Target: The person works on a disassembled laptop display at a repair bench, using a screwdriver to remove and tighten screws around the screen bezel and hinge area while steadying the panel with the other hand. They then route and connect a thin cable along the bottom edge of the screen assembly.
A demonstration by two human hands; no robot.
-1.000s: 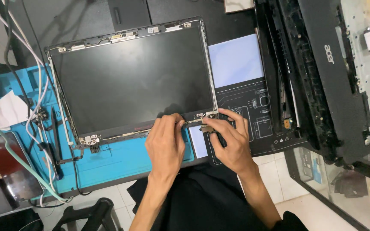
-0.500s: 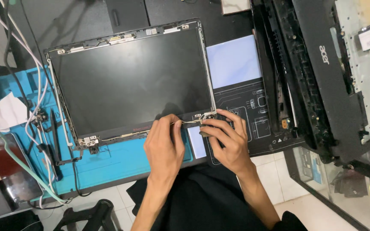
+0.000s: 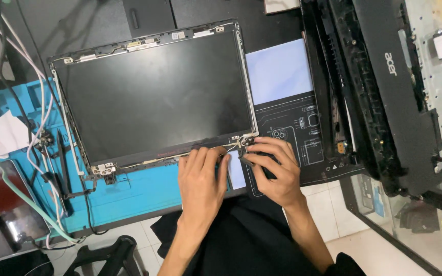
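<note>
The bare black laptop screen panel in its thin metal frame point(image 3: 154, 94) lies flat on the worktop, long axis running left to right. Its near right corner hinge point(image 3: 245, 140) sits just ahead of my hands — my right hand point(image 3: 274, 171) is nearer, fingers curled on a small dark tool I can't identify; my left hand point(image 3: 200, 176) rests with fingertips on the panel's near edge.

Black screen panel point(image 3: 154, 97) in silver frame, bright blue mat point(image 3: 129, 191), black mat point(image 3: 303, 148) with white line drawings.

Blue mat point(image 3: 144, 191), black laptop base point(image 3: 384, 97)
</note>
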